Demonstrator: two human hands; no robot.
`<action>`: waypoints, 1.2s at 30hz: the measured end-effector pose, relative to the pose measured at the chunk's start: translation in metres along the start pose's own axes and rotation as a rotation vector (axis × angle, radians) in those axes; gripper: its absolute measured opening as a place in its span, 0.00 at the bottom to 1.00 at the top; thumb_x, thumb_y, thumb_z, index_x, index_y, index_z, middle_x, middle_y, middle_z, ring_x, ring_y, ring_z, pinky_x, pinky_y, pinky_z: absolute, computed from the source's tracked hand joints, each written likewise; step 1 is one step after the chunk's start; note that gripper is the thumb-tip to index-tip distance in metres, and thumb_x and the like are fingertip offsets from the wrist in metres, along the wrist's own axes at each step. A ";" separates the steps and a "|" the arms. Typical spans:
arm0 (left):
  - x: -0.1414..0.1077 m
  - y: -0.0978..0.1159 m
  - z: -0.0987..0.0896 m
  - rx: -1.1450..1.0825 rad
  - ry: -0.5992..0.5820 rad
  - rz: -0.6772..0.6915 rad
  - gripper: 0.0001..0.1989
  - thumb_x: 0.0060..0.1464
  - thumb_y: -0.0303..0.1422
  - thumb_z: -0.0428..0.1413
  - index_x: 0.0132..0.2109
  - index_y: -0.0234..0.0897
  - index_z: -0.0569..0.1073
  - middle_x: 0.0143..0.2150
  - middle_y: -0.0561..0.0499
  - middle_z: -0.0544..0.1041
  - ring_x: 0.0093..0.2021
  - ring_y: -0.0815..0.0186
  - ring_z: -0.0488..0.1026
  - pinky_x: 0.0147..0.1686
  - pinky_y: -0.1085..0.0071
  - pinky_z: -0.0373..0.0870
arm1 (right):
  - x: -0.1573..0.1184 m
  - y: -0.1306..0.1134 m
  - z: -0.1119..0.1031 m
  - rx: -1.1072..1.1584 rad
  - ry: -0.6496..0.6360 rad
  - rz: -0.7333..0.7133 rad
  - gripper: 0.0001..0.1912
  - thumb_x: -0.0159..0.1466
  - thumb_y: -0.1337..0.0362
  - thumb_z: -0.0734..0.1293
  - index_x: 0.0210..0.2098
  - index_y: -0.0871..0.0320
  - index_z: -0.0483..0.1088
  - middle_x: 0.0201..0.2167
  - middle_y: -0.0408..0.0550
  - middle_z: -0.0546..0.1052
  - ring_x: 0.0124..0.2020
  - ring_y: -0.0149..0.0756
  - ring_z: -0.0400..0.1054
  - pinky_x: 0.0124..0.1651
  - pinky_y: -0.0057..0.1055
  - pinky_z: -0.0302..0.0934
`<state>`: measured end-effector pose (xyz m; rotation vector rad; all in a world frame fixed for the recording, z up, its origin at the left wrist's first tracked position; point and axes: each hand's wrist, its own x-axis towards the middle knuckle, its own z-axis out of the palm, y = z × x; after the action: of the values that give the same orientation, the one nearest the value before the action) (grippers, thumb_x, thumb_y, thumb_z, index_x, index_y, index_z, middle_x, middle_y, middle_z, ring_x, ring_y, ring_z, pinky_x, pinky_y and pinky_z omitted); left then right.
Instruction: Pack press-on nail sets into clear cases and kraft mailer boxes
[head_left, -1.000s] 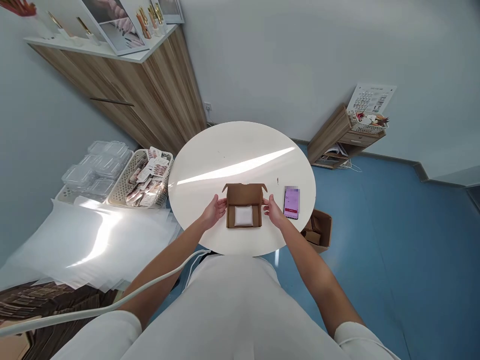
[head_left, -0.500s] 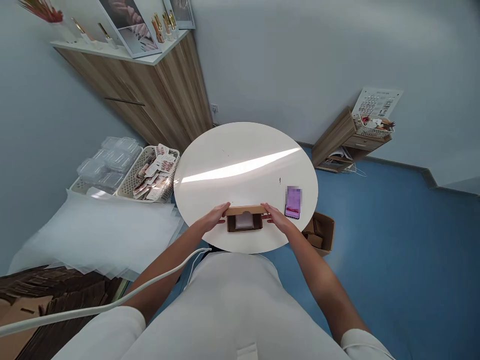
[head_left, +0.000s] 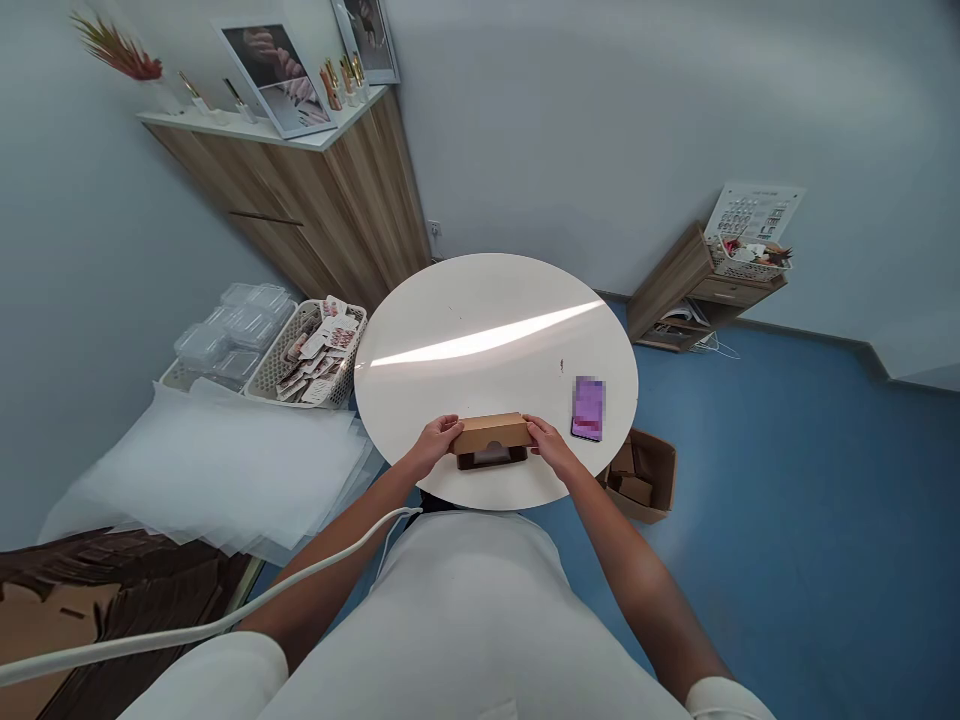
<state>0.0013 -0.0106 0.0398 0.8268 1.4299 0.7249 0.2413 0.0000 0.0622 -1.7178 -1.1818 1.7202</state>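
Note:
A small brown cardboard box (head_left: 491, 432) sits near the front edge of the round white table (head_left: 495, 285). Its lid is swung forward over most of the opening, leaving a dark gap on the side closest to me. A pale item (head_left: 491, 455) shows through that gap, partly covered by the lid. At the left end of the lid, my left hand (head_left: 439, 440) grips the corner between thumb and fingers. My right hand (head_left: 546, 440) pinches the opposite corner. To the right of the box lies a phone (head_left: 588, 408) with a purple screen.
Left of the table stand a white basket of printed cards (head_left: 319, 350), clear plastic cases (head_left: 236, 325) and translucent sheets (head_left: 217, 460). An open carton (head_left: 652, 475) is on the floor at right. A white cable (head_left: 300, 575) crosses over my left arm.
The box lid has come down toward me, hiding more of the pale item inside. Both hands have moved with it, keeping to its two ends. The camera view has shifted slightly.

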 end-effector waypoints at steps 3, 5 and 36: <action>0.006 -0.011 0.002 0.090 0.053 0.144 0.23 0.46 0.38 0.55 0.49 0.35 0.64 0.53 0.42 0.66 0.48 0.62 0.67 0.42 0.69 0.67 | 0.006 0.011 0.003 -0.030 0.045 -0.069 0.21 0.57 0.57 0.56 0.50 0.52 0.63 0.47 0.46 0.69 0.45 0.35 0.63 0.43 0.31 0.58; 0.007 -0.020 0.004 0.225 0.138 0.180 0.23 0.46 0.37 0.55 0.50 0.35 0.63 0.53 0.42 0.65 0.49 0.60 0.67 0.44 0.67 0.66 | 0.009 0.022 0.006 -0.055 0.090 -0.107 0.22 0.56 0.58 0.57 0.50 0.54 0.63 0.46 0.47 0.69 0.46 0.35 0.62 0.45 0.31 0.57; 0.004 -0.045 -0.033 0.725 0.067 0.212 0.28 0.46 0.38 0.52 0.54 0.32 0.58 0.53 0.40 0.65 0.54 0.56 0.61 0.48 0.63 0.59 | 0.007 0.064 0.085 -0.235 0.344 -0.043 0.27 0.55 0.58 0.58 0.54 0.58 0.55 0.46 0.51 0.68 0.46 0.39 0.63 0.47 0.35 0.57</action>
<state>-0.0338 -0.0301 0.0010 1.5401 1.7042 0.3765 0.1759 -0.0515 -0.0044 -2.0097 -1.2839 1.2327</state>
